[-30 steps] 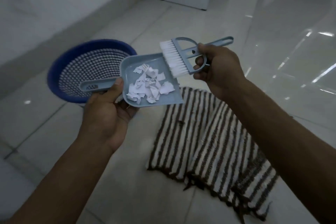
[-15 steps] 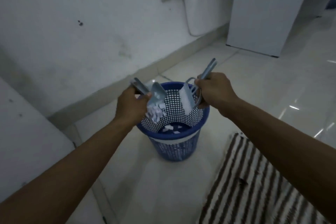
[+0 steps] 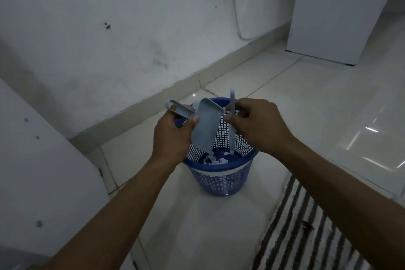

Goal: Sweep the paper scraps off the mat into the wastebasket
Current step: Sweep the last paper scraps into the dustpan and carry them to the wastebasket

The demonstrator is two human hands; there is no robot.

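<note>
"Glossy pale floor tiles and a scuffed white wall frame a blue mesh wastebasket (image 3: 219, 166). What's the risk?" asks the desk.

"A spill, the stringer judges. The left hand (image 3: 173, 136) grips the dustpan (image 3: 205, 126) by its handle, thumb pressed on the pan's back, with the mouth tipped steeply into the basket. The paper scraps (image 3: 215, 159) lie at the bottom. Any scrap clinging inside the pan could drop onto the tiles if the pan is pulled away too soon, and a knock on the rim might tip so light a basket."

"And the count?"

"Two hands, one dustpan, one wastebasket, and one striped mat (image 3: 317, 226) just beside it. There is one brush (image 3: 232, 103), and the right hand (image 3: 256, 123) curls its fingers round it above the rim. The scraps are too clumped to count."
</note>
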